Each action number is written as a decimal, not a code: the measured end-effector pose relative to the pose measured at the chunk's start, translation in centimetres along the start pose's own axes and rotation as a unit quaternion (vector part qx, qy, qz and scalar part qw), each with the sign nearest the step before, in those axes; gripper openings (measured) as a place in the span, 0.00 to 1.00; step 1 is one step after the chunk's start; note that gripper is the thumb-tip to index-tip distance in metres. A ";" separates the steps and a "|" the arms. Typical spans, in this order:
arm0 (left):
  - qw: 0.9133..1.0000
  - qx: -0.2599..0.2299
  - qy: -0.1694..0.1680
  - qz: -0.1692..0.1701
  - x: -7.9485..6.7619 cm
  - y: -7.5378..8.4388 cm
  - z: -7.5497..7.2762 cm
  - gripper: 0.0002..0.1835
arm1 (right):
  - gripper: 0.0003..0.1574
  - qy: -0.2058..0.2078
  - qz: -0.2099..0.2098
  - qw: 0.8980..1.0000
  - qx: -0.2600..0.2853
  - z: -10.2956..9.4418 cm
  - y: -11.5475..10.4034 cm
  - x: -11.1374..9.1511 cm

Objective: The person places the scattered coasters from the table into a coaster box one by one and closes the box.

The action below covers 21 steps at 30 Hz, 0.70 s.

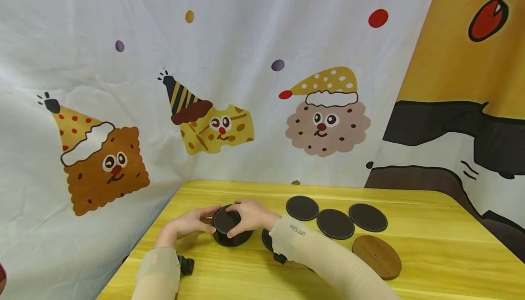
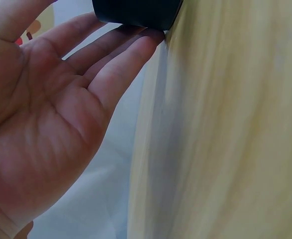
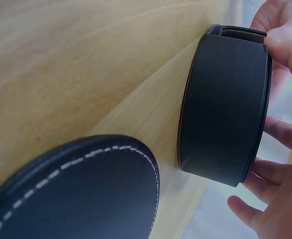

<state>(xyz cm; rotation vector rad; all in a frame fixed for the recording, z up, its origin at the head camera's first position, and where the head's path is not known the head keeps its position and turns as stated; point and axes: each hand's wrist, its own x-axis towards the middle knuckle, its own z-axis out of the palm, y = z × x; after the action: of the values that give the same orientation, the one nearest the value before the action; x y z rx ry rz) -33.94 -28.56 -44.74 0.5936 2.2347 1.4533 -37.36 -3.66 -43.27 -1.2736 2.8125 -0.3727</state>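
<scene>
A round black coaster holder (image 1: 231, 240) stands on the table with a dark disc lying level at its top. My left hand (image 1: 193, 222) holds its left side between thumb and fingers. From above, my right hand (image 1: 252, 215) grips the top edge, thumb at the front and fingers farther back. In the right wrist view the holder (image 3: 225, 104) shows a notch in its wall. Close by lies a black coaster (image 3: 86, 194) with white stitching, partly covered by my right arm in the head view. The left wrist view has fingertips against the holder's lower wall (image 2: 138, 12).
Three black coasters (image 1: 302, 207) lie flat to the right of my hands. A brown wooden disc (image 1: 376, 256) lies nearer, right of my right sleeve. The yellow wood-grain table (image 1: 443, 240) ends at a white printed curtain (image 1: 262, 163) behind.
</scene>
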 end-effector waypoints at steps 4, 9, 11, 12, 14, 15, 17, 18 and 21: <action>1.000 -0.004 -0.002 0.001 0.1 -0.2 0.0 0.47 | 0.48 0.001 0.002 1.000 -0.001 0.0 -0.1 -0.1; 1.000 -0.004 -0.004 0.003 0.2 -0.3 0.0 0.46 | 0.48 -0.003 0.012 1.000 -0.004 0.2 -0.1 -0.2; 1.000 -0.003 -0.003 0.002 0.2 -0.3 0.1 0.45 | 0.48 -0.003 0.014 1.000 -0.005 0.2 -0.1 -0.3; 1.000 -0.002 -0.003 0.002 0.3 -0.3 0.1 0.45 | 0.48 -0.004 0.014 1.000 -0.003 0.2 0.0 -0.3; 1.000 -0.003 -0.002 0.002 0.3 -0.3 0.1 0.44 | 0.48 -0.004 0.012 1.000 0.005 0.1 0.1 -0.5; 1.000 -0.002 -0.002 0.002 0.2 -0.3 0.0 0.44 | 0.48 -0.004 0.011 1.000 0.010 0.1 0.2 -0.5; 1.000 -0.004 -0.003 0.003 0.3 -0.3 0.0 0.44 | 0.48 -0.007 0.006 1.000 0.025 -0.1 0.4 -0.6; 1.000 -0.005 -0.004 0.004 0.3 -0.3 0.0 0.43 | 0.48 -0.007 0.004 0.999 0.033 -0.3 0.6 -0.7; 1.000 -0.008 -0.007 0.008 0.2 -0.4 -0.1 0.43 | 0.47 -0.005 -0.001 0.999 0.054 -0.8 1.3 -1.1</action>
<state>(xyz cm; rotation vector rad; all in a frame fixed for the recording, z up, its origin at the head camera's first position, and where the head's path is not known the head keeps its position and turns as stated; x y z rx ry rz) -34.21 -28.63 -45.07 0.6155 2.2097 1.4697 -37.69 -1.90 -42.81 -1.2541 2.7417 -0.5100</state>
